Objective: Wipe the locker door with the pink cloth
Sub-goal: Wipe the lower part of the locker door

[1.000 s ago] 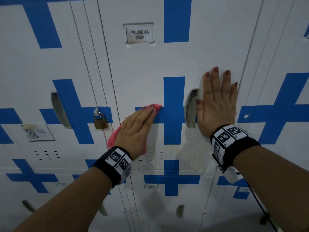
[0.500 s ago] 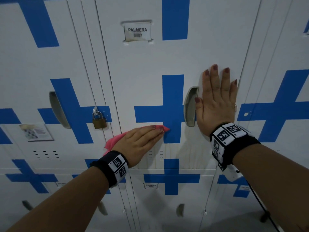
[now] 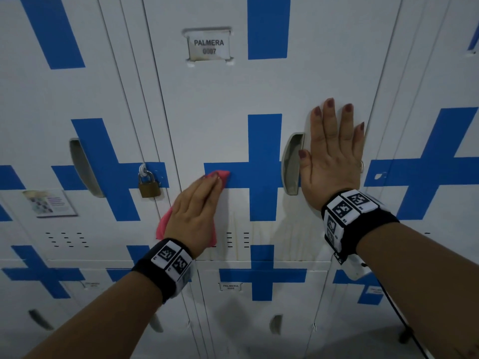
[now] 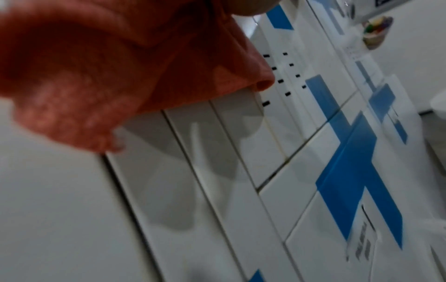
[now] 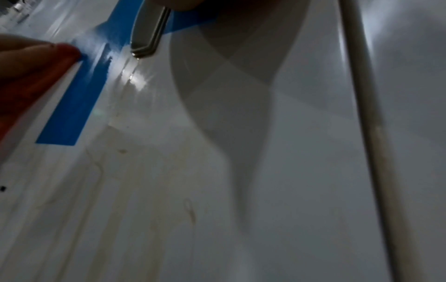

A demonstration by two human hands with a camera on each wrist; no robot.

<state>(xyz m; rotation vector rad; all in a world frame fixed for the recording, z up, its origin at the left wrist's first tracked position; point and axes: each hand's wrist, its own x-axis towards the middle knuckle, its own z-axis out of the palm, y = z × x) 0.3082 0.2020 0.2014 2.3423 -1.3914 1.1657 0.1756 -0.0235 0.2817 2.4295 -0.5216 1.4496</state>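
While the left hand (image 3: 194, 216) presses the crumpled pink cloth (image 3: 163, 224) flat-fingered against the white, blue-crossed locker door (image 3: 220, 112), the right hand (image 3: 331, 161) lies spread flat beside the handle (image 3: 291, 164)

Left hand (image 3: 195, 213) lies flat, fingers (image 3: 211, 183) straight and together; right hand (image 3: 332, 156) flat, fingers spread.

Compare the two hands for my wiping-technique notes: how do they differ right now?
The left hand presses the pink cloth against the locker door; the right hand lies bare on it. The left sits lower, angled rightward; the right points up beside the handle recess. Both lie flat, fingers straight.
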